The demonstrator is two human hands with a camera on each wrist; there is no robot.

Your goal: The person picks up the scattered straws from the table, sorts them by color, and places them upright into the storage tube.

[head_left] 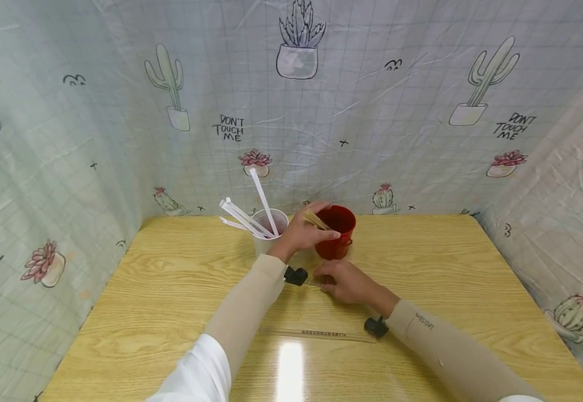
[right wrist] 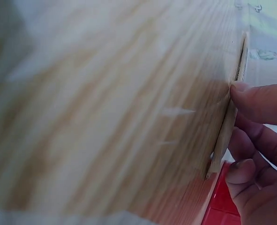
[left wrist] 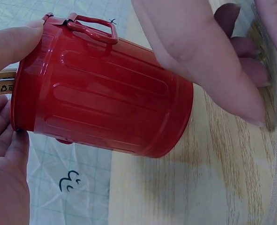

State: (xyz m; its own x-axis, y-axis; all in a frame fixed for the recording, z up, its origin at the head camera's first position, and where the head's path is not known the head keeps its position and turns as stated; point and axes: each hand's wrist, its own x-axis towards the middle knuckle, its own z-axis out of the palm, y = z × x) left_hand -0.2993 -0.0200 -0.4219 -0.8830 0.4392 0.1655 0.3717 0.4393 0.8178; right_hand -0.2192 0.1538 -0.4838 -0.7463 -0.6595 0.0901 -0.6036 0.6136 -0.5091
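Note:
My left hand spans the rim of a small red bucket with side handles, thumb on one side and fingers on the other. Brown wrapped straws stick out of the bucket's mouth beside that hand. Just in front of the bucket, my right hand pinches another brown wrapped straw between thumb and fingers, low over the table. Printed characters show on its wrapper in the left wrist view. One more wrapped straw lies flat nearer the table's front.
Left of the bucket stands a white cup holding several white-wrapped straws. The wooden table meets a patterned cloth at its back and sides. Black wrist cameras sit on both wrists.

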